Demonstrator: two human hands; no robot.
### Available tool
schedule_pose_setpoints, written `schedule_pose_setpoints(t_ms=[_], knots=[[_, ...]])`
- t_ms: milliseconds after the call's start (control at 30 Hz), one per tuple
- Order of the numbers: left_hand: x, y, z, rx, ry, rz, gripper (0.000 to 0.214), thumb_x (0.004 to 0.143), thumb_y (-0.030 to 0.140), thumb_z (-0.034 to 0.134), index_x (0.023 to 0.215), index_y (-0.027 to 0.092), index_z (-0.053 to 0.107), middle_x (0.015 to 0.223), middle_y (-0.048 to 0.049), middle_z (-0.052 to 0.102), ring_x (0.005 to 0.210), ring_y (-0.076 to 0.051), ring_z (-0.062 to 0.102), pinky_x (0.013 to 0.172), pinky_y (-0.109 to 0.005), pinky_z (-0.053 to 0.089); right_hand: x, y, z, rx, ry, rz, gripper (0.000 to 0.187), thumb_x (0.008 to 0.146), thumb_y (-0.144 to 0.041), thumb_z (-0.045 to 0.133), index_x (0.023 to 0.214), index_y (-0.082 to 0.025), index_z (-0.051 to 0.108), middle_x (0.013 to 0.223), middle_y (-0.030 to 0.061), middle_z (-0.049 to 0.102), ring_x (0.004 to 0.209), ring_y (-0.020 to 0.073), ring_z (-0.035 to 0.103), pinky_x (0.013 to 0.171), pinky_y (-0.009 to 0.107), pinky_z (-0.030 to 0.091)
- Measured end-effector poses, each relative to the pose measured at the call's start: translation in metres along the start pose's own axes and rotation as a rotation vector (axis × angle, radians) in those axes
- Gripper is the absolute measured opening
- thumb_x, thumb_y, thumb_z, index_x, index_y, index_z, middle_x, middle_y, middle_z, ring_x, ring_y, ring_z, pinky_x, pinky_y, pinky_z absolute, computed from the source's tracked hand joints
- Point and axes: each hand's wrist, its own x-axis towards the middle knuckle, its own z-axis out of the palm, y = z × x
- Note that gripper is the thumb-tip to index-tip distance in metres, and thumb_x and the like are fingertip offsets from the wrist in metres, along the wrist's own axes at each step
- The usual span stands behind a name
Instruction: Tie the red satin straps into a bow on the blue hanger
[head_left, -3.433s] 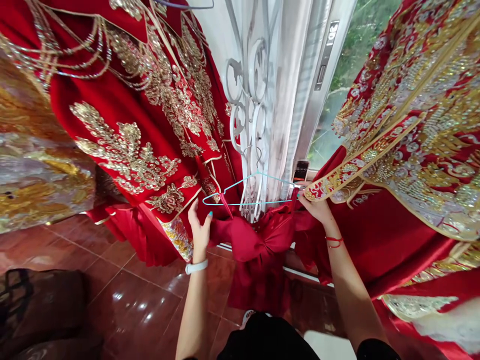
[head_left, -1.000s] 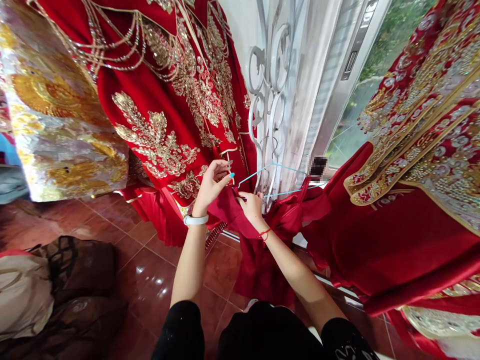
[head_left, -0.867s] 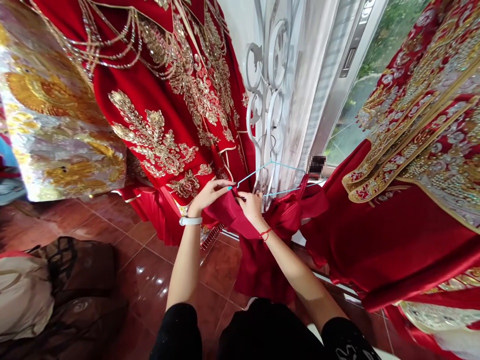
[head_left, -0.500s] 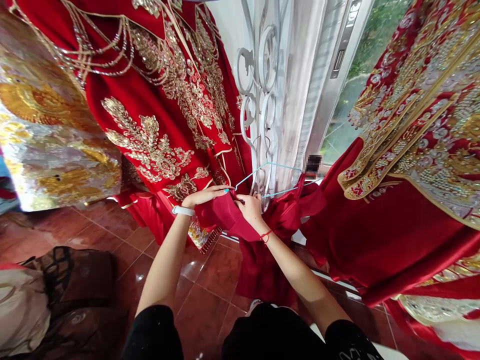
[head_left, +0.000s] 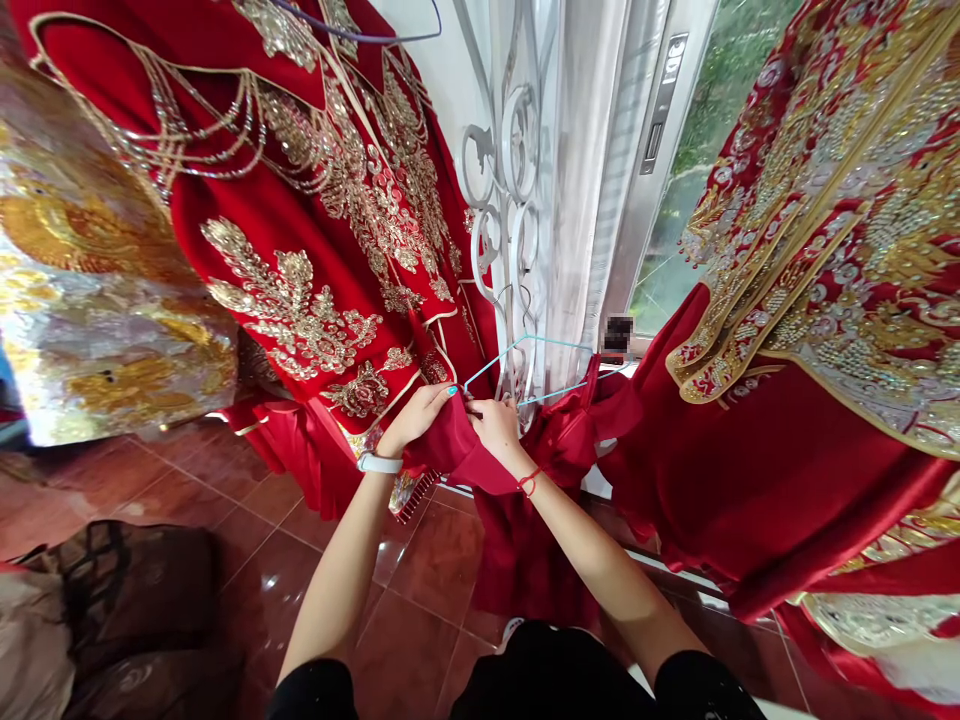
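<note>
A plain dark red dress (head_left: 559, 450) hangs partly on a light blue wire hanger (head_left: 559, 341), whose hook is at the white scrolled metalwork. My left hand (head_left: 416, 418), with a white band on its wrist, is closed on the dress's fabric near the hanger's left end. Close beside it, my right hand (head_left: 495, 428), wearing a red string bracelet, pinches the same fabric. The hanger's right end passes by a strap of the dress. The fingertips of my right hand are partly hidden by cloth.
Left of my hands hangs a red jacket (head_left: 300, 210) with gold embroidery and bead strings. At the right is a beaded red and gold garment (head_left: 825, 250). White metal scrollwork (head_left: 517, 150) rises ahead by a window (head_left: 697, 180). Dark bags (head_left: 150, 580) lie on the tiled floor (head_left: 412, 610).
My left hand has shifted slightly right and its fingers have bent more around the fabric. My right hand stays at the cloth, slightly lower. The view has shifted a little.
</note>
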Motion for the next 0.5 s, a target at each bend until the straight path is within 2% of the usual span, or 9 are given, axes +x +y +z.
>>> schedule_pose_setpoints(t_ms=[133, 300, 367, 500], knots=[[0.007, 0.005, 0.001, 0.019, -0.069, 0.069, 0.056, 0.095, 0.062, 0.035, 0.101, 0.02, 0.072, 0.109, -0.0085, 0.075, 0.111, -0.028, 0.065, 0.11, -0.04, 0.044, 0.003, 0.001, -0.005, 0.006, -0.029, 0.014, 0.025, 0.096, -0.024, 0.054, 0.102, -0.027, 0.078, 0.102, 0.0063, 0.079, 0.099, 0.0233, 0.07, 0.098, 0.037, 0.033], [-0.003, -0.001, 0.013, 0.046, 0.0, 0.025, 0.06, 0.093, 0.061, 0.044, 0.127, 0.015, 0.062, 0.131, -0.0124, 0.067, 0.126, -0.028, 0.059, 0.113, -0.042, 0.041, 0.004, 0.003, -0.003, 0.018, -0.018, 0.024, 0.025, 0.097, -0.025, 0.052, 0.097, -0.026, 0.077, 0.101, 0.0063, 0.079, 0.1, 0.0239, 0.071, 0.099, 0.039, 0.035], [-0.007, -0.002, 0.018, 0.043, 0.032, 0.025, 0.059, 0.091, 0.058, 0.051, 0.128, 0.015, 0.062, 0.129, -0.0134, 0.068, 0.123, -0.029, 0.061, 0.109, -0.042, 0.045, 0.005, 0.004, -0.001, 0.013, -0.003, 0.029, 0.025, 0.096, -0.023, 0.053, 0.095, -0.023, 0.077, 0.1, 0.0077, 0.079, 0.1, 0.0245, 0.071, 0.099, 0.039, 0.036], [-0.007, -0.002, 0.024, 0.034, 0.141, 0.018, 0.048, 0.089, 0.055, 0.056, 0.114, 0.015, 0.069, 0.108, -0.0111, 0.075, 0.103, -0.027, 0.068, 0.097, -0.038, 0.051, 0.008, 0.012, -0.001, 0.096, -0.03, -0.028, 0.025, 0.093, -0.018, 0.053, 0.088, -0.02, 0.076, 0.095, 0.0088, 0.079, 0.095, 0.0241, 0.071, 0.096, 0.038, 0.041]])
